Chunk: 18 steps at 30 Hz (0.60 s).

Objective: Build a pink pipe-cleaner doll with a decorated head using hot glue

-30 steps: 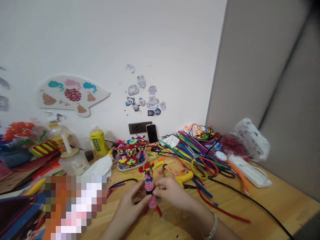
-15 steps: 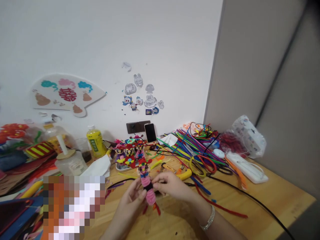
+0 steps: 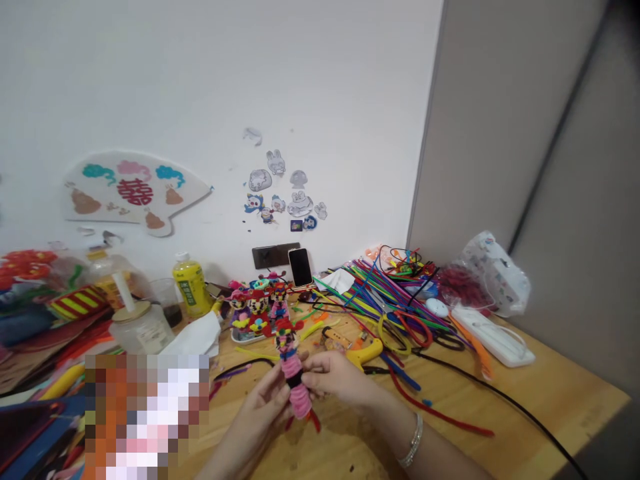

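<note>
Between my hands is a pipe-cleaner doll (image 3: 301, 401) with a fuzzy pink body, a black band round its middle, a colourful head at the top and red strands below. My left hand (image 3: 267, 397) is closed round its left side, thumb near the band. Thumb and fingers of my right hand (image 3: 330, 375) pinch the doll's right side at the black band. Just behind it, several similar finished-looking dolls (image 3: 259, 303) stand close together on a small white tray (image 3: 243, 337).
A yellow-handled glue gun (image 3: 369, 352) and scissors (image 3: 395, 331) lie behind my right hand. Heaped pipe cleaners (image 3: 367, 283) fill the back right. A black cable (image 3: 500, 393) crosses the table's right side. A yellow bottle (image 3: 191, 287) and glass jar (image 3: 143, 327) stand left.
My right thumb and fingers have moved slightly left and down, now pressing on the black band. The doll stays held in both hands, its body tilted slightly more.
</note>
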Each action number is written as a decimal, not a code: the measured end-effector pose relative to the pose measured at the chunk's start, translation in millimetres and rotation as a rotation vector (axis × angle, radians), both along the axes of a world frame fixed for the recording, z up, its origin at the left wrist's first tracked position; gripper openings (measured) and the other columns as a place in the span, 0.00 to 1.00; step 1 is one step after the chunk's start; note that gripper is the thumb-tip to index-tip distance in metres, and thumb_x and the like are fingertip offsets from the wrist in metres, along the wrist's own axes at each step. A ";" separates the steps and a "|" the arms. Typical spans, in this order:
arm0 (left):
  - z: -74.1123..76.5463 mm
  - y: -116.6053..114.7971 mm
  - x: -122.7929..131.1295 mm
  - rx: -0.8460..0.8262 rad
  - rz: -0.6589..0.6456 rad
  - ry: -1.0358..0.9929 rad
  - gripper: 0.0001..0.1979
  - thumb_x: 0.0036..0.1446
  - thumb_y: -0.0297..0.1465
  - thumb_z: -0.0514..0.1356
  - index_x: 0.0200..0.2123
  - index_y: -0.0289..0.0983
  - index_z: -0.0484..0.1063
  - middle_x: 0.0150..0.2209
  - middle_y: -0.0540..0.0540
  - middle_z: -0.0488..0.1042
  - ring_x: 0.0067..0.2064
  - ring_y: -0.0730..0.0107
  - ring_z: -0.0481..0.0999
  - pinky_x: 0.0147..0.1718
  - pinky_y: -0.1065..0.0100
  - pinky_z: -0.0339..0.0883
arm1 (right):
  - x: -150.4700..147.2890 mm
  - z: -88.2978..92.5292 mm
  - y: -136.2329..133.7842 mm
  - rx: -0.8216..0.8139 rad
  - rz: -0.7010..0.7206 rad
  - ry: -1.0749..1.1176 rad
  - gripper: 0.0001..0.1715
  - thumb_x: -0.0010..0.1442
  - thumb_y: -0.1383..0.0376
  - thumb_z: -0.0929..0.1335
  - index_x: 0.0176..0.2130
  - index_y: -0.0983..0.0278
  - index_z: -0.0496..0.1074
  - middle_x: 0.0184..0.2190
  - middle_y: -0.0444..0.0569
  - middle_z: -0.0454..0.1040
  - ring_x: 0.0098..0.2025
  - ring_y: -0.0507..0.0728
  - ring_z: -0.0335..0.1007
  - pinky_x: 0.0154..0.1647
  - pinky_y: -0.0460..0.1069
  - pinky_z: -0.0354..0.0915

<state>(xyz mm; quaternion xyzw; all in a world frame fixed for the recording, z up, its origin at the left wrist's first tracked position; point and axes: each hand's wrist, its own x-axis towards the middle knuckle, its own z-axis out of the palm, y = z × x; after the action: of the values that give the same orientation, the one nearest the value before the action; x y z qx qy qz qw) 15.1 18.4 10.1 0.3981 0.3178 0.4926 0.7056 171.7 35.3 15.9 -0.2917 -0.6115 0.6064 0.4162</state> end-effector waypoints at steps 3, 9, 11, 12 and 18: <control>-7.6 7.5 -2.9 -0.019 0.050 0.036 0.24 0.34 0.34 0.70 0.40 0.41 0.73 0.40 0.43 0.77 0.38 0.59 0.77 0.34 0.65 0.70 | -1.0 -2.2 1.7 0.007 -0.084 0.008 0.26 0.42 0.48 0.70 0.25 0.69 0.69 0.16 0.39 0.63 0.18 0.45 0.54 0.20 0.42 0.49; -17.6 14.9 -3.7 0.004 0.177 0.211 0.19 0.34 0.37 0.69 0.33 0.36 0.76 0.29 0.44 0.80 0.28 0.61 0.77 0.27 0.67 0.70 | -11.3 -6.3 -2.2 0.191 -0.430 -0.197 0.09 0.49 0.61 0.69 0.27 0.66 0.70 0.25 0.44 0.71 0.28 0.51 0.65 0.30 0.45 0.59; -16.6 11.6 -0.1 0.027 0.170 0.247 0.19 0.36 0.38 0.68 0.34 0.36 0.76 0.30 0.44 0.80 0.30 0.61 0.77 0.25 0.69 0.69 | -15.5 -7.6 -7.5 0.315 -0.536 -0.417 0.05 0.51 0.65 0.67 0.28 0.65 0.72 0.26 0.46 0.73 0.29 0.53 0.66 0.30 0.46 0.58; -15.7 9.6 2.1 0.036 0.172 0.256 0.18 0.37 0.38 0.68 0.33 0.36 0.76 0.30 0.44 0.80 0.30 0.61 0.77 0.25 0.71 0.68 | -17.5 -8.3 -10.4 0.379 -0.575 -0.528 0.04 0.51 0.67 0.67 0.29 0.65 0.72 0.26 0.46 0.73 0.30 0.53 0.66 0.30 0.46 0.58; -11.4 2.2 10.9 -0.035 0.148 0.194 0.14 0.38 0.37 0.68 0.28 0.35 0.76 0.20 0.51 0.76 0.27 0.68 0.75 0.27 0.73 0.68 | -23.4 -12.4 -18.6 0.628 -0.637 -0.813 0.03 0.50 0.69 0.67 0.29 0.64 0.72 0.26 0.48 0.74 0.31 0.55 0.67 0.31 0.47 0.56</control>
<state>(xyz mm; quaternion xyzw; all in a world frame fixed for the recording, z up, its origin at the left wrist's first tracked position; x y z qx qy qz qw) 26.0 20.7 -1.3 0.4071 0.4214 0.4969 0.6401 148.3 16.8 3.5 -0.5321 -0.7540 0.0823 0.3763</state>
